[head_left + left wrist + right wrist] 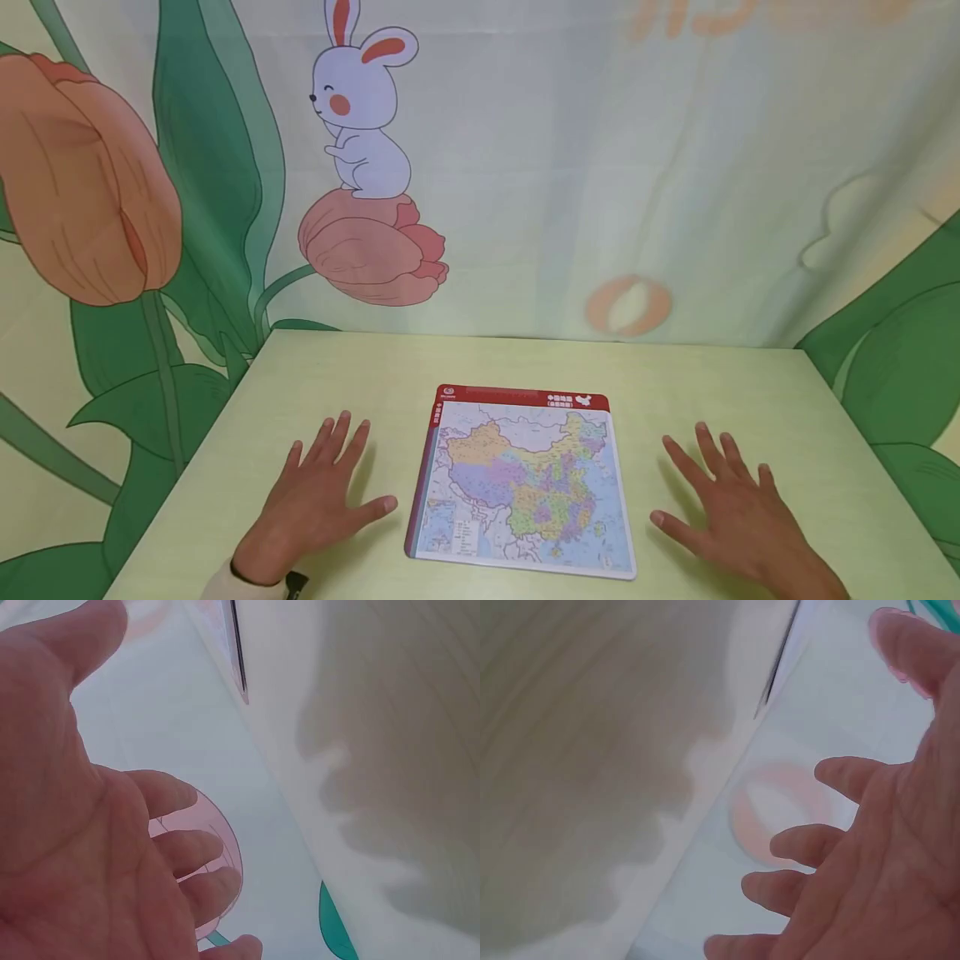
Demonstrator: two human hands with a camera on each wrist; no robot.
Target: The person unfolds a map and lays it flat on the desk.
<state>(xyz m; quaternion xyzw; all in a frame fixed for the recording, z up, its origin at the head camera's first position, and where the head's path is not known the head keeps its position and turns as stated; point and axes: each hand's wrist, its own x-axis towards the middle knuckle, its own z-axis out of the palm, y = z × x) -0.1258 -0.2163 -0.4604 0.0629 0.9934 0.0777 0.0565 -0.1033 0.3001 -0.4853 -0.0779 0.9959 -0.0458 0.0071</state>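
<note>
On the table (750,392), map puzzle board (525,483) lies flat, centred between left hand (318,492) and right hand (738,512); both spread, fingers straight, grasping nothing, board free to reach.

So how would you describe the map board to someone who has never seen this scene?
Find the pale green table in front of the rabbit-and-tulip backdrop. The map board lies flat near its front edge, between the left hand and the right hand, touching neither. It is the only printed thing on the table: a multicoloured map with a red band along its top and left edges.
</note>
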